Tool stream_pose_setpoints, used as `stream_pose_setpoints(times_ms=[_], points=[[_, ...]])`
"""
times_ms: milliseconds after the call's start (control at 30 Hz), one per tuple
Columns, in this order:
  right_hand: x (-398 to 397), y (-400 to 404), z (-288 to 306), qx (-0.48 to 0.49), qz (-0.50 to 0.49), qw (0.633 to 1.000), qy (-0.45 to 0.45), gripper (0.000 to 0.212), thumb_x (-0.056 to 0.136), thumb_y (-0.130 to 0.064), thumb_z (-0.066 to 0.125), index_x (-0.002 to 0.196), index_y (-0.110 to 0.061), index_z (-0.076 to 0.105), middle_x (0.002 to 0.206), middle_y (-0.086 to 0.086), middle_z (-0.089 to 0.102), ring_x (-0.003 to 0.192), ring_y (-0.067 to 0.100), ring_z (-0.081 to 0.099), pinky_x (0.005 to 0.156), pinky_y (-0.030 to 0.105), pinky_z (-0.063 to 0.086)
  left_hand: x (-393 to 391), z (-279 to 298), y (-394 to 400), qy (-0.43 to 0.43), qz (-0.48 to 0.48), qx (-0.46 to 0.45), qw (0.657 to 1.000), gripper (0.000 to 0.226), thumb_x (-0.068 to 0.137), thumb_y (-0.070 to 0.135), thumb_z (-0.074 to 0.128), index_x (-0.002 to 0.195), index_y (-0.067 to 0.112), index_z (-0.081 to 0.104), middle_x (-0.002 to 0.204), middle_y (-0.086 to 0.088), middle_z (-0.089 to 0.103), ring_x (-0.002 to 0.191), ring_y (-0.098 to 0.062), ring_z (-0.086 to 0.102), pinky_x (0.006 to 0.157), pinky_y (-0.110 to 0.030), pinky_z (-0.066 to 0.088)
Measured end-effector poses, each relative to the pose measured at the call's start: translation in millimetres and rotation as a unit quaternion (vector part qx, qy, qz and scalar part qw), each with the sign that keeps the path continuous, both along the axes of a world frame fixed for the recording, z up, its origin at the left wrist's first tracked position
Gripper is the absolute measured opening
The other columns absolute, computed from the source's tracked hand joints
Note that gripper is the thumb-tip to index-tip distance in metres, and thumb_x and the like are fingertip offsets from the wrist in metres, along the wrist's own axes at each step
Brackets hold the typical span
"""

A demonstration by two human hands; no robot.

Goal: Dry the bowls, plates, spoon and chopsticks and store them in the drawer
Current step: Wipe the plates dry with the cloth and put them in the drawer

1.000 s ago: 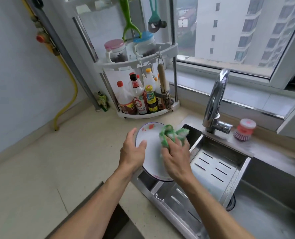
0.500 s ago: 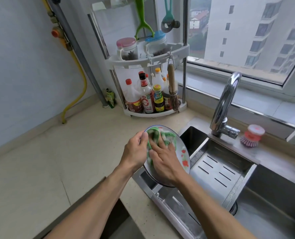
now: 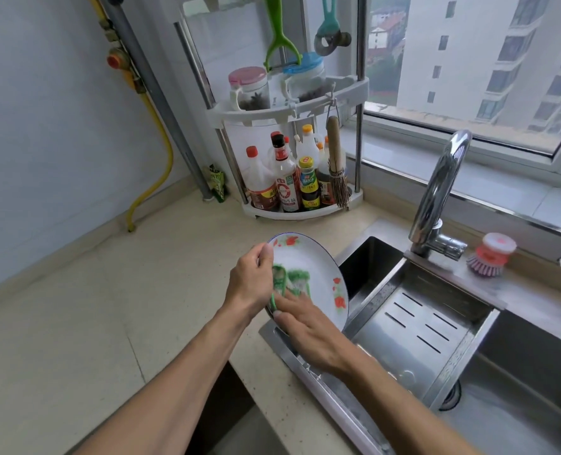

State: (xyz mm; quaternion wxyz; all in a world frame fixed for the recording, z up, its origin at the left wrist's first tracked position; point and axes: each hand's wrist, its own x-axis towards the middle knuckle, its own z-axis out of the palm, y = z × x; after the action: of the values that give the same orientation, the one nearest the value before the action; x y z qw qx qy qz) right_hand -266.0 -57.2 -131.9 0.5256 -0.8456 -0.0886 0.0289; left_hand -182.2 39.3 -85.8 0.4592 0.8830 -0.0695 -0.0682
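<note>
white plate [image 3: 308, 257] with red flowers, tilted on edge, green cloth [image 3: 290, 282] against it

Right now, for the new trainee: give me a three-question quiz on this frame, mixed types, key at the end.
1. True or false: the left hand grips the plate by its rim.
2. What does the right hand press against the plate? A) the pink brush B) a green cloth C) a spoon
3. Fill in: the plate is held tilted over the near-left corner of the ____.

Key: 1 true; 2 B; 3 sink.
</note>
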Motion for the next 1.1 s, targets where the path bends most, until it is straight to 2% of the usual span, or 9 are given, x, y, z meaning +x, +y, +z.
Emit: stream_pose_setpoints(times_ms=[67, 167, 300, 400, 500, 700, 833, 900, 1100], points=[[1.0, -3.1, -7.1, -0.052, 0.002, 0.999, -0.012, 0.053, 0.096, -0.036, 0.024, 0.143, -0.026, 0.048, 0.148, 0.0, 0.045, 0.139, 0.025, 0.032, 0.121, 0.039, 0.009, 1.9, -0.6, 2.4, 0.002, 0.005, -0.006, 1.0, 0.043, 0.106, 0.043, 0.035, 0.097, 0.012, 0.062, 0.096, -0.013, 0.07, 0.09, -0.029, 0.064, 0.079, -0.045, 0.052], [20.3, -11.3, -7.2, -0.199, -0.063, 0.978, -0.016, 0.055, 0.105, -0.035, 0.02, 0.158, -0.037, 0.007, 0.168, -0.006, 0.005, 0.151, 0.024, -0.019, 0.116, 0.038, -0.025, 2.6, 0.6, 2.4, 0.009, -0.028, -0.015, 0.999, 0.038, 0.107, 0.039, 0.037, 0.089, 0.018, 0.063, 0.083, 0.003, 0.07, 0.081, -0.02, 0.062, 0.074, -0.04, 0.05], [33.3, -37.9, -8.1, -0.276, -0.208, 0.936, 0.064, 0.056, 0.106, -0.04, 0.014, 0.156, -0.04, -0.011, 0.164, -0.007, -0.015, 0.15, 0.032, -0.022, 0.114, 0.047, -0.028, -1.0, 5.6, 4.1, 0.0, -0.025, -0.029, 0.999, 0.033, 0.107, 0.037, 0.037, 0.09, 0.024, 0.062, 0.073, 0.012, 0.061, 0.072, -0.015, 0.052, 0.068, -0.033, 0.042], [37.1, -32.7, -6.8, -0.231, -0.202, 0.946, 0.103, 0.056, 0.105, -0.04, 0.012, 0.158, -0.038, -0.006, 0.164, -0.001, -0.02, 0.15, 0.039, -0.018, 0.119, 0.052, -0.019, -2.1, 5.1, 1.2, -0.008, -0.025, -0.021, 0.999, 0.031, 0.107, 0.037, 0.036, 0.108, 0.025, 0.065, 0.097, 0.002, 0.07, 0.093, -0.021, 0.062, 0.084, -0.038, 0.05], [35.7, -11.0, 0.7, -0.177, -0.121, 0.977, -0.017, 0.06, 0.098, -0.045, 0.004, 0.157, -0.035, -0.002, 0.163, -0.006, -0.014, 0.151, 0.021, -0.022, 0.12, 0.047, -0.019, -3.5, 3.9, -2.6, 0.013, -0.031, -0.032, 0.999, 0.034, 0.108, 0.036, 0.037, 0.125, 0.025, 0.064, 0.115, 0.006, 0.068, 0.11, -0.015, 0.062, 0.095, -0.032, 0.05], [26.5, -47.5, -15.8, -0.277, -0.157, 0.947, 0.049, 0.054, 0.107, -0.043, 0.014, 0.154, -0.038, -0.013, 0.157, -0.014, -0.032, 0.151, 0.022, -0.022, 0.121, 0.04, -0.017, -3.8, 7.3, 0.9, -0.005, -0.046, -0.001, 0.999, 0.032, 0.107, 0.039, 0.037, 0.111, 0.026, 0.066, 0.1, 0.001, 0.072, 0.094, -0.021, 0.066, 0.083, -0.044, 0.054], [23.9, -26.0, 12.7, -0.1, -0.12, 0.987, 0.035, 0.05, 0.11, -0.032, 0.016, 0.159, -0.028, 0.006, 0.158, -0.015, -0.02, 0.146, 0.005, -0.022, 0.107, 0.016, -0.028, -6.4, 7.1, -5.8, -0.007, -0.041, -0.001, 0.999, 0.033, 0.107, 0.037, 0.038, 0.12, 0.025, 0.066, 0.107, 0.006, 0.07, 0.1, -0.017, 0.064, 0.088, -0.035, 0.053], [13.8, -16.6, 28.8, -0.053, -0.034, 0.998, -0.02, 0.047, 0.11, -0.024, 0.019, 0.157, -0.023, 0.022, 0.156, -0.021, 0.001, 0.143, -0.01, -0.006, 0.106, 0.004, -0.019, -2.5, 6.7, -2.1, 0.007, -0.03, -0.012, 0.999, 0.033, 0.106, 0.04, 0.039, 0.116, 0.028, 0.068, 0.105, 0.008, 0.072, 0.1, -0.016, 0.066, 0.092, -0.037, 0.054], [-15.2, -27.9, 12.3, -0.123, 0.073, 0.989, 0.031, 0.05, 0.107, -0.043, 0.02, 0.156, -0.034, 0.019, 0.16, -0.022, 0.003, 0.146, -0.005, -0.007, 0.119, 0.019, -0.005, 1.0, -0.2, 2.8, 0.009, -0.006, -0.017, 1.0, 0.037, 0.104, 0.047, 0.036, 0.117, 0.03, 0.066, 0.11, 0.004, 0.071, 0.106, -0.02, 0.065, 0.095, -0.045, 0.053]])
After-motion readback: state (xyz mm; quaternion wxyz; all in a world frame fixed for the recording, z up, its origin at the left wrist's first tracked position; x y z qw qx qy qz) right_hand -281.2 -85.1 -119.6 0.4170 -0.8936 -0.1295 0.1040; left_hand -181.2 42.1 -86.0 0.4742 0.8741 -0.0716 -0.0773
